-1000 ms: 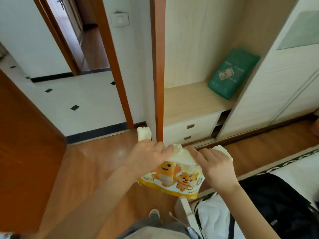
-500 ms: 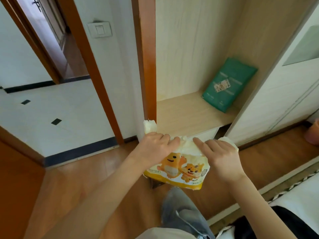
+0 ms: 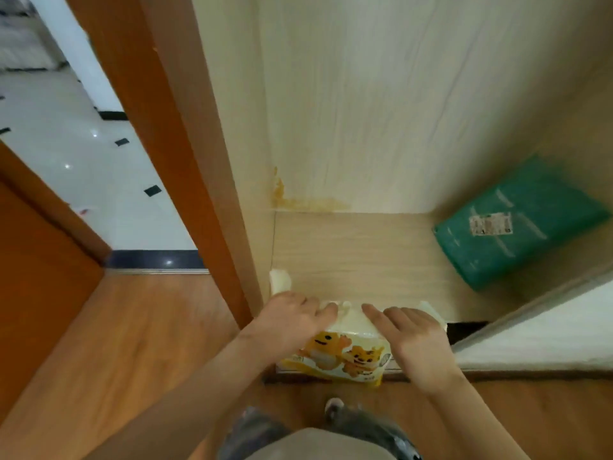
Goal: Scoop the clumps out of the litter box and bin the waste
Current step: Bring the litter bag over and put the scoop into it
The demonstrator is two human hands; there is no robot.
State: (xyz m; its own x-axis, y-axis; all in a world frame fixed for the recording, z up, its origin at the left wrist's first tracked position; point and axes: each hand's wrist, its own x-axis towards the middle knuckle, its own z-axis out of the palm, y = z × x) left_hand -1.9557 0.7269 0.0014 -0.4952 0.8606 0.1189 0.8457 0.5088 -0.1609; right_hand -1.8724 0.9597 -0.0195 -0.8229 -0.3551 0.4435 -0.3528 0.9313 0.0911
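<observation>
- Head view: the left hand [image 3: 292, 315] and right hand [image 3: 411, 336] are both gripping a tissue pack [image 3: 345, 346], fingers curled over its top, at the shelf's [image 3: 365, 257] front edge.
- Probably a side step; litter box, clumps and bin are not showing.
- Next, likely setting it down, letting go.

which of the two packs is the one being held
The yellow cartoon pack, gripped by the left hand and right hand; the green pack leans untouched in the shelf's right corner.
</observation>
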